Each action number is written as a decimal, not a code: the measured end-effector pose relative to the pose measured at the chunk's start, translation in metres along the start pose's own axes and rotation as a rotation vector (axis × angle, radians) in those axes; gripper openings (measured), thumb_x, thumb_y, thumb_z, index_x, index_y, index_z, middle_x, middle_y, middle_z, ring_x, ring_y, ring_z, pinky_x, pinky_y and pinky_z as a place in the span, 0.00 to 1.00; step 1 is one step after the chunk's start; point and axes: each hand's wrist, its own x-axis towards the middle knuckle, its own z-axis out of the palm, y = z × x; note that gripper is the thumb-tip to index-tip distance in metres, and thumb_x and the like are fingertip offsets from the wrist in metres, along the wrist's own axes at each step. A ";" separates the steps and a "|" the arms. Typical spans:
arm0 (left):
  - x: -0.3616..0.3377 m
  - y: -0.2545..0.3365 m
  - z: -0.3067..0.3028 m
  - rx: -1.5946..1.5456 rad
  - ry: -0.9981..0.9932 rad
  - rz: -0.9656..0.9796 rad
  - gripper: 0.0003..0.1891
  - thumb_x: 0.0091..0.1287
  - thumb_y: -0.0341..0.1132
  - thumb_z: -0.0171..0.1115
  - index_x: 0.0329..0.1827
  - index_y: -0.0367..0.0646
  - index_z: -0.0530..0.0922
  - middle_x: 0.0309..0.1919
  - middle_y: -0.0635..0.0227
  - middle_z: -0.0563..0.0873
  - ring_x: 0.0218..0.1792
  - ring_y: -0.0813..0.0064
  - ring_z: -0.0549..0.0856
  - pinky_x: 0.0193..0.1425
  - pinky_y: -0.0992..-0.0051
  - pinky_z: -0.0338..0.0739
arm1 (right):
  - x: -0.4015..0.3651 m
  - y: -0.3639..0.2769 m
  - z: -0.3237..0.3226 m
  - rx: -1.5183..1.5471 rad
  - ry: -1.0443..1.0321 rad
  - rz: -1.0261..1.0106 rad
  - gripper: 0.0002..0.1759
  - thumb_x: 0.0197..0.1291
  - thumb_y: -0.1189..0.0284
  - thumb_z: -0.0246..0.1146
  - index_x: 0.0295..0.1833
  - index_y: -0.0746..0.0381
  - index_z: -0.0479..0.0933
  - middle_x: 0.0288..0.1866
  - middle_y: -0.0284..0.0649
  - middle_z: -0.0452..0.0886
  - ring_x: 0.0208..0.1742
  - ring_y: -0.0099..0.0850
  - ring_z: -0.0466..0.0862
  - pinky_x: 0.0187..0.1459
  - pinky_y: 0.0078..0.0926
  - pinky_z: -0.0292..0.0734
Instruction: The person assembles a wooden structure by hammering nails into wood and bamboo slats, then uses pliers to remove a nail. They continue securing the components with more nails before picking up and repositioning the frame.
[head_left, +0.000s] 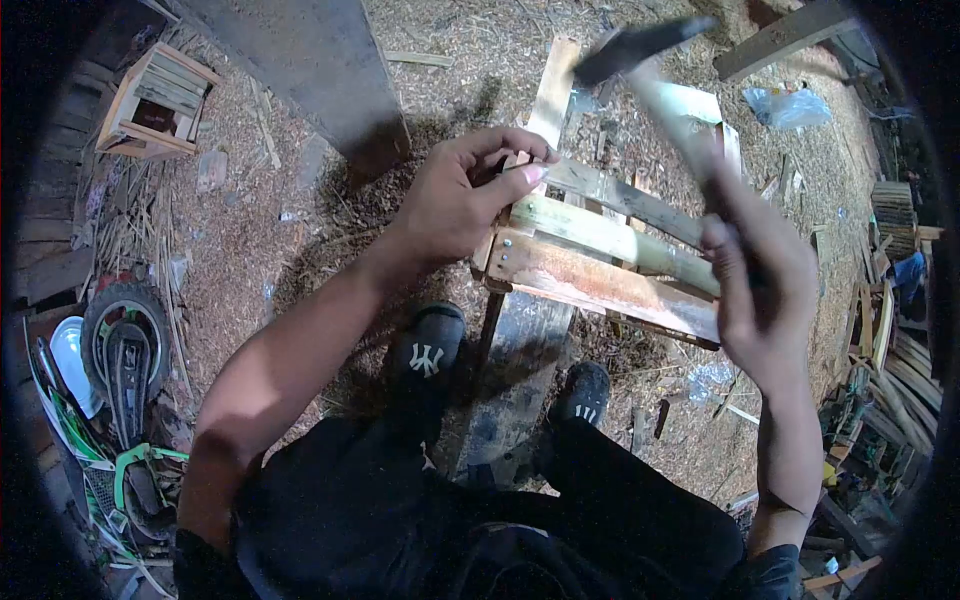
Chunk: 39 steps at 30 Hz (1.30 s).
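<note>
A slatted wooden frame (610,280) rests across a narrow plank bench (515,370) in front of me. My left hand (465,190) is at the frame's upper left corner, thumb and forefinger pinched together over a slat end; what they pinch is too small to make out. My right hand (765,285) is wrapped round the handle of a hammer (650,50), which is raised above the frame's far side, its head blurred. Nail heads show at the left end of the near slat (600,285).
A small wooden box (160,100) lies at the upper left. A wide board (300,70) stands beyond my left hand. A small bicycle (125,380) lies at the left edge. Plastic wrap (785,107) is at the upper right, and wood scraps (905,390) line the right side.
</note>
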 end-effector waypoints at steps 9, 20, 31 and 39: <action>0.002 -0.013 0.000 -0.063 0.006 0.132 0.09 0.75 0.32 0.63 0.54 0.39 0.83 0.41 0.69 0.88 0.41 0.83 0.84 0.50 0.78 0.80 | 0.000 -0.004 0.002 0.039 0.053 0.033 0.35 0.64 0.89 0.58 0.76 0.54 0.73 0.41 0.52 0.84 0.36 0.39 0.82 0.45 0.34 0.78; 0.007 -0.015 0.000 -0.085 0.009 0.143 0.10 0.75 0.32 0.63 0.55 0.38 0.82 0.39 0.72 0.86 0.41 0.85 0.81 0.46 0.78 0.79 | 0.004 -0.021 -0.010 -0.233 -0.429 0.208 0.31 0.67 0.87 0.57 0.75 0.61 0.72 0.59 0.46 0.86 0.39 0.34 0.84 0.48 0.30 0.79; 0.002 -0.002 0.001 0.025 0.032 0.123 0.09 0.75 0.31 0.61 0.54 0.39 0.83 0.37 0.72 0.86 0.36 0.86 0.81 0.42 0.79 0.78 | 0.002 -0.001 0.000 -0.127 -0.189 0.057 0.37 0.59 0.88 0.63 0.76 0.57 0.73 0.50 0.46 0.85 0.40 0.37 0.85 0.47 0.36 0.82; 0.007 -0.016 0.001 -0.076 -0.002 0.268 0.13 0.73 0.32 0.64 0.57 0.40 0.79 0.45 0.65 0.87 0.41 0.79 0.83 0.51 0.75 0.81 | 0.000 -0.005 0.000 -0.126 -0.207 0.142 0.40 0.57 0.89 0.64 0.75 0.49 0.74 0.40 0.49 0.84 0.33 0.39 0.83 0.41 0.37 0.81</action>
